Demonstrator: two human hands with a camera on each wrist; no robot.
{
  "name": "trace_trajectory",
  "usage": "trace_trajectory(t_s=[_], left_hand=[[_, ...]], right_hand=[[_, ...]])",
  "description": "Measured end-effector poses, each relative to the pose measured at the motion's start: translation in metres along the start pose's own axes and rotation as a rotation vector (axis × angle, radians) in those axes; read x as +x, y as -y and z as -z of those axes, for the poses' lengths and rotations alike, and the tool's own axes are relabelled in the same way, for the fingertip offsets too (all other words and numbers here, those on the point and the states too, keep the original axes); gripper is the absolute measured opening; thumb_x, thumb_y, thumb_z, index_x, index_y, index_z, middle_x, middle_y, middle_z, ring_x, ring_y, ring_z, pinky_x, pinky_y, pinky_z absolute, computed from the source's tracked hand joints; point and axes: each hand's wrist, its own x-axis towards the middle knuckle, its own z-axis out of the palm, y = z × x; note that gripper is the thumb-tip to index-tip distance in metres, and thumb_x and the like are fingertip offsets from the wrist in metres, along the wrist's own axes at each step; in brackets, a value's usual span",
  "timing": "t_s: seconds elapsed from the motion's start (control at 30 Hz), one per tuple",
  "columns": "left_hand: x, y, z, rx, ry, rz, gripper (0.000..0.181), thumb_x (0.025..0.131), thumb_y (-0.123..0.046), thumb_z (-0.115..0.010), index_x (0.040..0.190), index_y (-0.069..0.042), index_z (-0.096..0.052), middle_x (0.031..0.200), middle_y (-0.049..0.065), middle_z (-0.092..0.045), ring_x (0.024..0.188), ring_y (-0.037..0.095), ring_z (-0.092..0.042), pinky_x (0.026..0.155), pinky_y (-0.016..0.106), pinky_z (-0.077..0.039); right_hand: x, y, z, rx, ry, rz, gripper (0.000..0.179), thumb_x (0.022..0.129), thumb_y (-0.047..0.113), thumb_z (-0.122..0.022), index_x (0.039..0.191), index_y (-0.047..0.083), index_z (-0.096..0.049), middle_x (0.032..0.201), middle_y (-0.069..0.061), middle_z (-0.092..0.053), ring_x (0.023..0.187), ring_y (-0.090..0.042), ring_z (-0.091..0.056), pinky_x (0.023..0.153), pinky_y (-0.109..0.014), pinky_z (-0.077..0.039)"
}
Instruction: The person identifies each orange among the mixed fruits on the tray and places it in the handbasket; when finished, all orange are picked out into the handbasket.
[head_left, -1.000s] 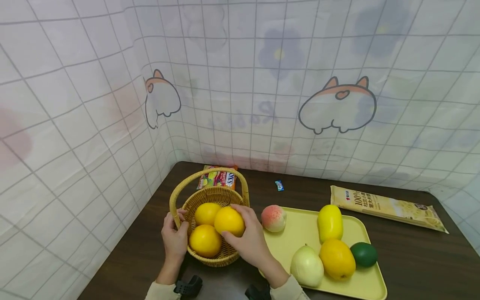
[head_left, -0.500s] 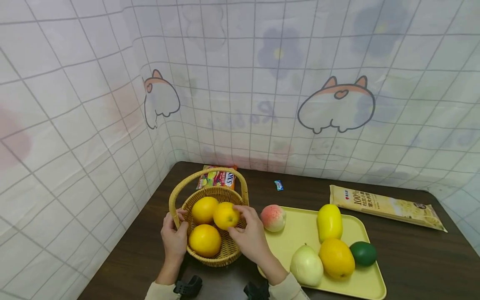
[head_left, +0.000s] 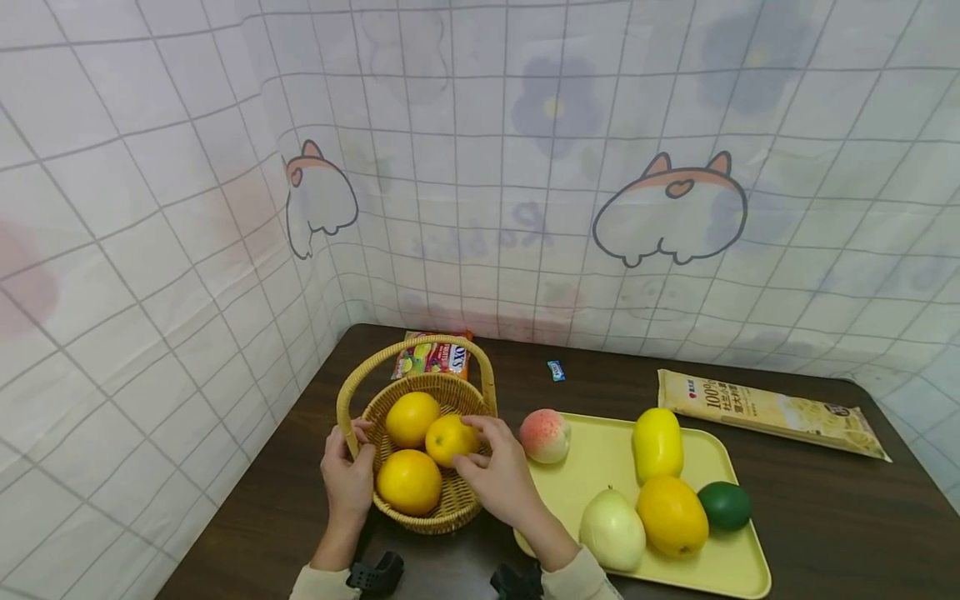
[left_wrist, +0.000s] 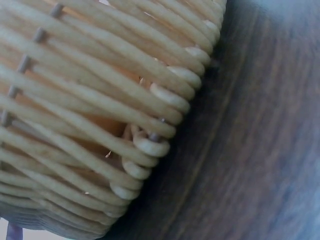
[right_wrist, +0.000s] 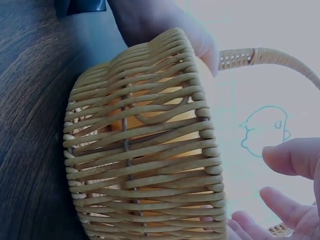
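Right-hand yellow fruit (head_left: 447,442) is in the wicker basket (head_left: 427,522), beside the rear round fruit (head_left: 412,419) and the front round fruit (head_left: 408,482). Looks like a settling step to me: best to nudge it gently w/ light fingertips, then raise the hand straight up so nothing rolls or snags the handle (head_left: 420,339) (that arch is v. close, tbh). R hand (head_left: 497,475): thumb & fingers parted at the fruit's right side, no firm hold I can see; contact, can't tell. L hand (head_left: 348,482) grips the basket's left rim nr the handle foot.
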Motion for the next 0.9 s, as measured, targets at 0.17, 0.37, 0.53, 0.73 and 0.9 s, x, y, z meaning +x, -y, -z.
trace_trajectory(t_s=[0.17, 0.37, 0.53, 0.73, 0.9], left_hand=[[-0.001, -0.001, -0.001, -0.002, 0.004, 0.007, 0.014, 0.076, 0.025, -0.052, 0.080, 0.012, -0.052, 0.098, 0.034, -0.060, 0.094, 0.046, -0.048, 0.079, 0.019, -0.035], [-0.001, -0.001, -0.001, -0.011, -0.004, 0.012, 0.010, 0.076, 0.025, -0.051, 0.081, 0.016, -0.051, 0.098, 0.035, -0.059, 0.095, 0.045, -0.049, 0.079, 0.019, -0.036], [-0.001, -0.001, 0.000, -0.001, -0.012, 0.008, 0.011, 0.076, 0.025, -0.051, 0.081, 0.015, -0.051, 0.098, 0.034, -0.060, 0.093, 0.044, -0.049, 0.078, 0.020, -0.036], [0.000, -0.001, -0.001, -0.005, -0.012, 0.000, 0.012, 0.076, 0.025, -0.051, 0.080, 0.014, -0.051, 0.097, 0.035, -0.059, 0.093, 0.045, -0.049, 0.079, 0.020, -0.036], [0.000, 0.000, 0.000, -0.005, -0.009, 0.011, 0.012, 0.076, 0.025, -0.051, 0.080, 0.013, -0.052, 0.098, 0.034, -0.060, 0.095, 0.045, -0.049, 0.079, 0.019, -0.036]], right_hand=[[-0.003, 0.002, 0.005, 0.033, -0.001, 0.011, 0.043, 0.089, 0.009, -0.068, 0.130, 0.004, -0.057, 0.130, -0.015, -0.052, 0.120, -0.037, -0.053, 0.085, -0.030, -0.054], [-0.009, 0.005, 0.013, 0.064, 0.010, 0.009, 0.041, 0.091, 0.010, -0.067, 0.130, 0.002, -0.057, 0.131, -0.017, -0.054, 0.117, -0.037, -0.055, 0.087, -0.029, -0.053], [-0.015, 0.009, 0.023, 0.064, 0.037, 0.004, 0.041, 0.092, 0.010, -0.065, 0.131, 0.001, -0.055, 0.133, -0.017, -0.053, 0.117, -0.039, -0.052, 0.088, -0.031, -0.052], [-0.025, 0.010, 0.042, 0.007, 0.023, 0.000, 0.037, 0.091, 0.011, -0.067, 0.127, 0.011, -0.060, 0.128, -0.008, -0.059, 0.114, -0.035, -0.054, 0.090, -0.034, -0.051], [-0.034, 0.011, 0.059, -0.017, 0.002, -0.015, 0.034, 0.090, 0.011, -0.069, 0.123, 0.015, -0.063, 0.123, -0.004, -0.063, 0.112, -0.025, -0.058, 0.092, -0.038, -0.051]])
